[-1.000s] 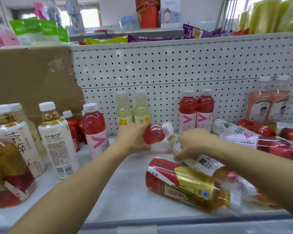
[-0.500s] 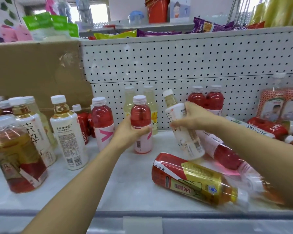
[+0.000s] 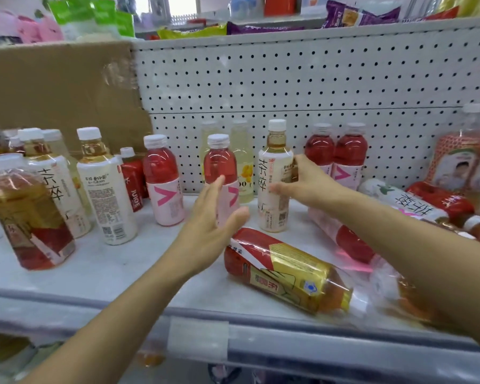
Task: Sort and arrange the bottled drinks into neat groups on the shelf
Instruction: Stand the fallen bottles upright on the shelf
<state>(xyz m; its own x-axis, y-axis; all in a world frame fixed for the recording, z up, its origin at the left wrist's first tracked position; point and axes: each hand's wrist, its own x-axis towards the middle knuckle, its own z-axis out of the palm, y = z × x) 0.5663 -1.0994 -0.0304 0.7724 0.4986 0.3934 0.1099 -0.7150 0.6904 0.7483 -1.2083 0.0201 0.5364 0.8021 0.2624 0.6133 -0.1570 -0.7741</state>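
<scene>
The left hand (image 3: 208,225), fingers straight, is by the red drink bottle (image 3: 219,164); at its 3 o'clock the right hand (image 3: 309,184) grips the standing white tea bottle (image 3: 273,212).

Your left hand (image 3: 208,234) has let go of the red bottle (image 3: 219,167), fingers now straight. Your right hand (image 3: 308,184) has stood the tilted tea bottle (image 3: 273,189) upright beside it.

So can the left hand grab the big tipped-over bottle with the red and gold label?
Probably yes: the left hand is open and empty, and the big tipped-over red-and-gold-labelled bottle lies beside it, nothing between.
</scene>
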